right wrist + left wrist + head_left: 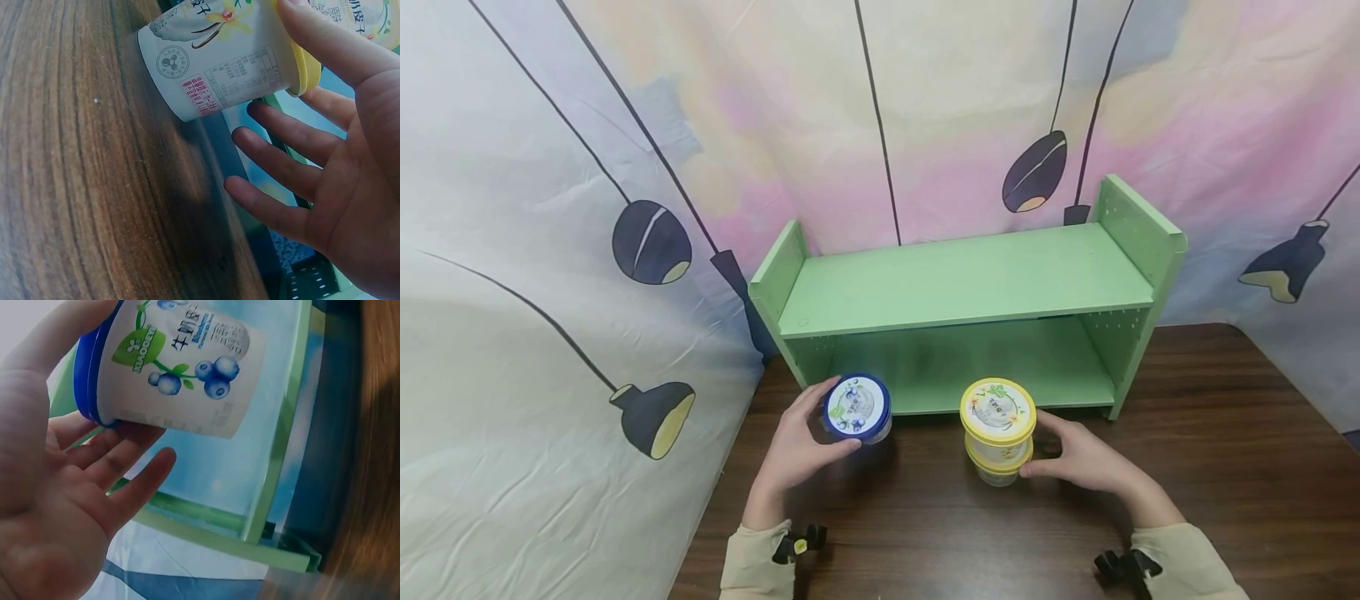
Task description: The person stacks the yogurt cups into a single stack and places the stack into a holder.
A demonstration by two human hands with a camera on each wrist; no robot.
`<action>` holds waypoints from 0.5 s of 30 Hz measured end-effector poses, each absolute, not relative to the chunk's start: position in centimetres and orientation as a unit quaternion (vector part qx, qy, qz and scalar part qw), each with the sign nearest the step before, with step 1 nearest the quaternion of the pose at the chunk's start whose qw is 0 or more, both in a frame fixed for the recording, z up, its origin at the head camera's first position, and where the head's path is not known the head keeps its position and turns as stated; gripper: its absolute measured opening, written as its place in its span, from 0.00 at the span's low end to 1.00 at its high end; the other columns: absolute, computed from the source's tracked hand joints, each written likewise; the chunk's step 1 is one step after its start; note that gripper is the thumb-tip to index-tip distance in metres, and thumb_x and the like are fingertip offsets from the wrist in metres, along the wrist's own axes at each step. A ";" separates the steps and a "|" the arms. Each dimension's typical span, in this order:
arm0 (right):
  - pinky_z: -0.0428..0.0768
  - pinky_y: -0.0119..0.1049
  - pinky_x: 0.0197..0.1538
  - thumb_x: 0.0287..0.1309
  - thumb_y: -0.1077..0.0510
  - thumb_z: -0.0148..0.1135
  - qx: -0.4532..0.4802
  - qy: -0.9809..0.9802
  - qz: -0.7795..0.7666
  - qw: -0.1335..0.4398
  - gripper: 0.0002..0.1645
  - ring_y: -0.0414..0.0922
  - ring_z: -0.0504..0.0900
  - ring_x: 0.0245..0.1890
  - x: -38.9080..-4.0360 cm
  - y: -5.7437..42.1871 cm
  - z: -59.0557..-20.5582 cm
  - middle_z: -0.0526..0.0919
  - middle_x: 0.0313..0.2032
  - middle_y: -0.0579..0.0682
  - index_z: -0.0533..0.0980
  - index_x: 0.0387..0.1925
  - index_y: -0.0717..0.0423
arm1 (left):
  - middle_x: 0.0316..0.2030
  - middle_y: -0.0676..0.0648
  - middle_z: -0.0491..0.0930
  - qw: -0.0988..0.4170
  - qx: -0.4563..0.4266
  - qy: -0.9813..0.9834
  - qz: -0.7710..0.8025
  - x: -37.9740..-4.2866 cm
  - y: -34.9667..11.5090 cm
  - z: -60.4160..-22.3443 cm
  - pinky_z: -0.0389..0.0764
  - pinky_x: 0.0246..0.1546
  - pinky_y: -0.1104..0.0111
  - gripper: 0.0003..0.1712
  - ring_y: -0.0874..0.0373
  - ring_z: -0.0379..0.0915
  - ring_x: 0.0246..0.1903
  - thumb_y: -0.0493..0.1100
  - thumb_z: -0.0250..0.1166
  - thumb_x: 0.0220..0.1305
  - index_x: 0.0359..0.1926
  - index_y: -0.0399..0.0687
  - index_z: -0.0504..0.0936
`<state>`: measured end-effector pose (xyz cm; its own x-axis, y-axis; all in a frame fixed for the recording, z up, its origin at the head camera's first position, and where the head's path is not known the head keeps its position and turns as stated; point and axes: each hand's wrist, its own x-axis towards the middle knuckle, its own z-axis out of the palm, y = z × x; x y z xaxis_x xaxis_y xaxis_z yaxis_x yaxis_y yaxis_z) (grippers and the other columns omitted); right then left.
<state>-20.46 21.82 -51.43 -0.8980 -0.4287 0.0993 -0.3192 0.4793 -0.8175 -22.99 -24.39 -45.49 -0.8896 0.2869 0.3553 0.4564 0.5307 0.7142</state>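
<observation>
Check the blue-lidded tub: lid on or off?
On: the blue lid caps the tub in the head and left wrist views.

The forearms (757, 563) reach forward, wrists well apart, the right one slanting inward more steeply. Between them the palms face each other. The left hand (795, 450) grips, thumb (841, 451) opposite its bent fingers (140, 450), the little one standing off. The right hand (1084, 455) grips between thumb and forefinger, its other three fingers spread.
</observation>
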 end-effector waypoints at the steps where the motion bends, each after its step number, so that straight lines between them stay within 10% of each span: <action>1: 0.78 0.59 0.65 0.54 0.37 0.82 -0.217 0.859 -0.460 0.059 0.58 0.60 0.75 0.70 -20.5 21.8 -51.4 0.77 0.71 0.56 0.67 0.79 0.55 | 0.66 0.52 0.77 0.098 -0.213 -0.868 -0.438 -22.9 -24.3 -45.4 0.80 0.63 0.49 0.56 0.54 0.74 0.63 0.50 0.90 0.47 0.77 0.57 0.73; 15: 0.76 0.62 0.66 0.54 0.37 0.82 -0.213 0.860 -0.459 0.059 0.60 0.62 0.74 0.71 -20.5 21.8 -51.5 0.77 0.71 0.57 0.66 0.79 0.56 | 0.68 0.50 0.75 0.109 -0.191 -0.847 -0.484 -22.5 -22.7 -45.0 0.78 0.62 0.45 0.55 0.50 0.72 0.65 0.47 0.89 0.49 0.77 0.59 0.72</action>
